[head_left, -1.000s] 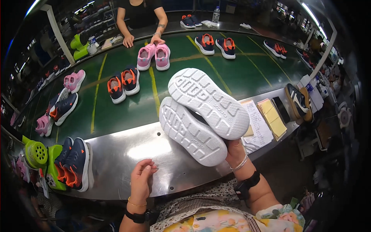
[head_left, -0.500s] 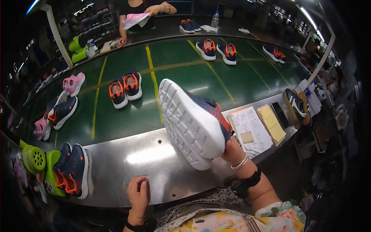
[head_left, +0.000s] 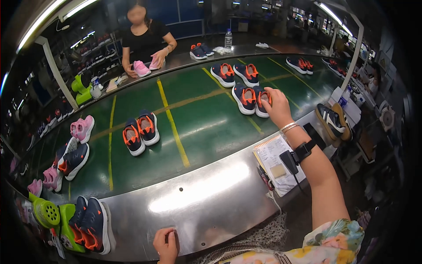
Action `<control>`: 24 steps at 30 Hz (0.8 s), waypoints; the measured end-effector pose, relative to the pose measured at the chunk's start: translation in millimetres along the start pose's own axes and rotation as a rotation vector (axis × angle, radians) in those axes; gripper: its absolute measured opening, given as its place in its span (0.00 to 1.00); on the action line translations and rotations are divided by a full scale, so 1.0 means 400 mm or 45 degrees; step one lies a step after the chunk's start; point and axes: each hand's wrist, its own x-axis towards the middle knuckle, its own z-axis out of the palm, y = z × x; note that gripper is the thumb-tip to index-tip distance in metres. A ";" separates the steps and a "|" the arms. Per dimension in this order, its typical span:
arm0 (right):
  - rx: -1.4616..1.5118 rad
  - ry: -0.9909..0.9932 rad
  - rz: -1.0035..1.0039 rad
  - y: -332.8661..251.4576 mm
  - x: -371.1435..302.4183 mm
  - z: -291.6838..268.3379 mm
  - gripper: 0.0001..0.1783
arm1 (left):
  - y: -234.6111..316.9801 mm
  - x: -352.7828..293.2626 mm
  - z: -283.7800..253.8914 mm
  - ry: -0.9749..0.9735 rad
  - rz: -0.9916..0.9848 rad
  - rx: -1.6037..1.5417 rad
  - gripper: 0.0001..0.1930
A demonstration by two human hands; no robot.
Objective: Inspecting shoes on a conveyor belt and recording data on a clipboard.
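My right hand (head_left: 278, 105) reaches over the green conveyor belt (head_left: 193, 127), its fingers closed at the heel opening of a navy sneaker (head_left: 262, 99) with orange lining and white sole. Right beside that shoe stands its matching sneaker (head_left: 244, 97), and both rest on the belt. Another pair of the same kind, with one navy sneaker (head_left: 223, 75) in front, sits just beyond them. Low in the view, my left hand (head_left: 166, 246) is loosely curled at the near edge of the metal ledge (head_left: 136, 211), with nothing visible in it.
More navy-orange sneakers (head_left: 140, 132) and pink shoes (head_left: 82, 128) stand on the belt. At the ledge's left are a green fan-like device (head_left: 46, 212) and a navy pair (head_left: 93, 224). A notebook (head_left: 277, 163) and striped shoes (head_left: 330, 119) lie right. Across, a co-worker (head_left: 147, 44) handles pink shoes.
My right hand has moved from holding a sneaker sole-up over the ledge to a pair now standing on the belt. The co-worker's pink shoe has come down to the far ledge.
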 end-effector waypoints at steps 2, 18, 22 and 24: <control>0.230 -0.029 0.049 -0.053 -0.044 -0.028 0.21 | 0.003 0.016 -0.021 -0.184 -0.163 0.000 0.25; 0.572 -1.152 -0.329 -0.269 -0.542 -0.093 0.34 | 0.060 0.877 0.030 0.000 0.117 1.079 0.35; 0.648 -1.171 -0.297 -0.283 -0.549 -0.076 0.35 | 0.012 0.957 0.067 -0.107 -0.246 1.000 0.31; 0.723 -1.154 -0.298 -0.280 -0.567 -0.059 0.36 | 0.012 0.946 0.064 0.066 -0.164 0.998 0.25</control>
